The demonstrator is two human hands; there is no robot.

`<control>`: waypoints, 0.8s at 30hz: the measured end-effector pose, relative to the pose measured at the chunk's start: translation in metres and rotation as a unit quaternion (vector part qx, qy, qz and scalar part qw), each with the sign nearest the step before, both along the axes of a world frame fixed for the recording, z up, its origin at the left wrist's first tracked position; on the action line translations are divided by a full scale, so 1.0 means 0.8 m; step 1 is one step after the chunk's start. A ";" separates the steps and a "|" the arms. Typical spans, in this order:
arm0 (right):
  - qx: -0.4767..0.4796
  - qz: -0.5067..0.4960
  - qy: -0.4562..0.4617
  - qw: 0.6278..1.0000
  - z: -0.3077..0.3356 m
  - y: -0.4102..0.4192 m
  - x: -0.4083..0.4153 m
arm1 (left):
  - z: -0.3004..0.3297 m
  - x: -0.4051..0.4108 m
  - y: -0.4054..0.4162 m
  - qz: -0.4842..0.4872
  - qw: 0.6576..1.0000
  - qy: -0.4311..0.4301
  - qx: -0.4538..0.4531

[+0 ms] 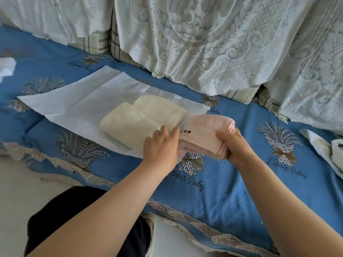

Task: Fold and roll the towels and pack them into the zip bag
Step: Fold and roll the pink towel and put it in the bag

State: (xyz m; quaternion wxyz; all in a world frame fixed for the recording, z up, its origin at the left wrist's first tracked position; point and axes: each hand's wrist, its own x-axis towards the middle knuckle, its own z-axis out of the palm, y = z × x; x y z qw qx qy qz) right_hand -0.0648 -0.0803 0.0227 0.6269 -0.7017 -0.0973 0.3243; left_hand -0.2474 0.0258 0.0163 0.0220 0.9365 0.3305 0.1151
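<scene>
A frosted zip bag [78, 106] lies flat on the blue sofa cover, its mouth facing right. Two cream rolled towels [130, 125] lie side by side inside it. A pink rolled towel [206, 128] sits at the bag's mouth, its left end just inside the opening. My right hand [233, 147] grips the pink roll from its right end. My left hand [161, 143] holds the bag's open edge by the zip strip.
The blue patterned sofa cover [232, 191] has a lace-trimmed front edge. White lace drapes [213, 43] cover the backrest behind. A white towel [330, 151] lies at the far right, another white cloth [6, 68] at the far left.
</scene>
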 end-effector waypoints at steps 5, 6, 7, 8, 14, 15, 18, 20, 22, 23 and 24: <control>0.139 0.057 0.180 0.972 -0.029 -0.018 -0.002 | 0.001 0.001 0.001 0.043 0.997 0.063 -0.012; 0.155 0.056 0.217 0.962 -0.035 -0.020 -0.001 | 0.003 0.002 0.003 0.044 0.997 0.065 -0.018; 0.164 0.062 0.243 0.954 -0.035 -0.022 -0.003 | 0.005 0.004 0.005 0.049 0.997 0.062 -0.021; 0.168 0.063 0.250 0.951 -0.035 -0.022 -0.005 | 0.009 0.004 0.006 0.055 0.997 0.056 -0.023; 0.020 0.012 0.076 0.997 -0.038 -0.003 -0.020 | 0.031 -0.003 0.011 0.087 0.996 -0.002 -0.010; -0.061 0.009 0.026 0.998 -0.039 0.001 -0.020 | 0.032 -0.006 0.012 0.087 0.996 -0.007 -0.006; -0.254 0.055 -0.141 0.955 -0.030 0.006 -0.014 | 0.027 -0.015 0.007 0.075 0.997 0.003 0.012; -0.209 0.040 -0.128 0.969 -0.021 0.012 -0.013 | 0.023 -0.018 0.002 0.061 0.998 0.016 0.022; -0.181 0.011 -0.106 0.978 -0.017 0.025 -0.014 | 0.018 -0.018 0.001 0.050 0.998 0.012 0.037; -0.182 0.008 -0.104 0.978 -0.015 0.034 -0.016 | 0.016 -0.018 0.001 0.049 0.998 0.009 0.046; -0.174 0.009 -0.099 0.980 -0.016 0.045 -0.019 | 0.017 -0.018 0.001 0.050 0.997 0.009 0.051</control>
